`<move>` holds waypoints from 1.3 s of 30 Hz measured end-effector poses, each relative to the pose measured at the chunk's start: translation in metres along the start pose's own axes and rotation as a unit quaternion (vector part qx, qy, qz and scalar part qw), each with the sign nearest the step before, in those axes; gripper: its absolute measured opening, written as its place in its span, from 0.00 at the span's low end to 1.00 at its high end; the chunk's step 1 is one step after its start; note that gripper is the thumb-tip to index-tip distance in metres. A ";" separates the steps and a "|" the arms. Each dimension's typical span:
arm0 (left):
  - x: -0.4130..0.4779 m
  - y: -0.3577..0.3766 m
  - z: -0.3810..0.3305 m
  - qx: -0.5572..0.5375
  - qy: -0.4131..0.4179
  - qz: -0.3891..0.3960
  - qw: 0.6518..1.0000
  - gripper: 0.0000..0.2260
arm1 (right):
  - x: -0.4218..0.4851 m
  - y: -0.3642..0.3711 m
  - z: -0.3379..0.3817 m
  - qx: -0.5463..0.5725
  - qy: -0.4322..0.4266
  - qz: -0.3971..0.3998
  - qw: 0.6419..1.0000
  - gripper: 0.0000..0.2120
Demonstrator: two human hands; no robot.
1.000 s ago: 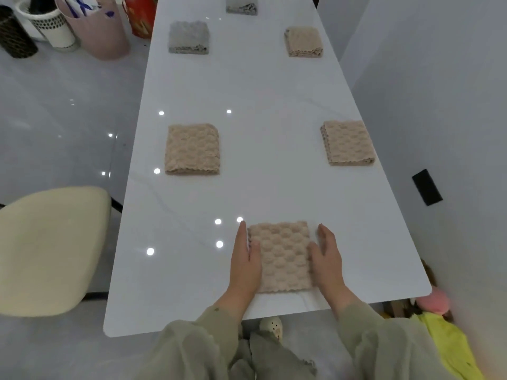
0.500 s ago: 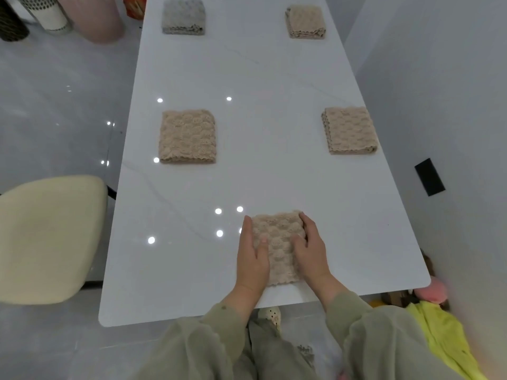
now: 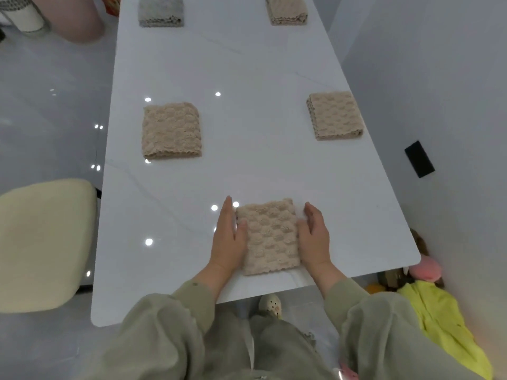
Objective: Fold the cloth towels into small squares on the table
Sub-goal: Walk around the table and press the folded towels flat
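Observation:
A folded beige towel (image 3: 267, 237) lies near the front edge of the white table (image 3: 247, 160). My left hand (image 3: 229, 237) rests flat along the towel's left side, fingers straight and thumb on the cloth. My right hand (image 3: 314, 237) lies against the right side, fingers loosely bent at the towel's edge. Two more folded beige towels sit mid-table, one at the left (image 3: 170, 130) and one at the right (image 3: 334, 115). At the far end are a folded grey towel (image 3: 160, 10) and another beige towel (image 3: 288, 10).
A cream chair seat (image 3: 41, 242) stands left of the table. A wall with a black plate (image 3: 419, 159) runs along the right. Yellow cloth (image 3: 441, 319) and a pink object (image 3: 425, 270) lie on the floor at the right. Containers (image 3: 79, 20) stand at the far left.
My right hand has slid off the top of the towel to its right side. My left hand has shifted slightly left to the towel's edge. The camera has tilted down a little.

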State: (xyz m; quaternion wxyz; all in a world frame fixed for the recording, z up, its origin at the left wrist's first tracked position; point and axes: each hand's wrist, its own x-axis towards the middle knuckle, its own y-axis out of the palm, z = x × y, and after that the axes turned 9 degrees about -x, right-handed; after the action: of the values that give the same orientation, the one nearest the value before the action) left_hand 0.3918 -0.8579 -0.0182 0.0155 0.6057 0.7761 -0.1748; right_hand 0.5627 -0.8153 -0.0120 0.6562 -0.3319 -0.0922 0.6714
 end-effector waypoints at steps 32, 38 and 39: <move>0.123 0.011 -0.025 0.060 0.049 0.538 0.840 0.24 | -0.045 0.121 0.051 0.268 0.238 -0.479 0.801 0.27; 0.124 0.009 -0.030 0.111 0.082 0.543 0.828 0.23 | -0.052 0.112 0.048 0.251 0.239 -0.442 0.827 0.27; 0.123 0.006 -0.034 0.132 0.104 0.535 0.828 0.24 | -0.055 0.108 0.047 0.241 0.240 -0.430 0.836 0.27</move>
State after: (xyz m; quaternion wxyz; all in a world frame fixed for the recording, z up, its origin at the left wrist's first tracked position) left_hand 0.3713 -0.7314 -0.0170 -0.0548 0.9368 0.2973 -0.1763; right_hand 0.4426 -0.8654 -0.0189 0.9396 -0.2414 0.0993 0.2212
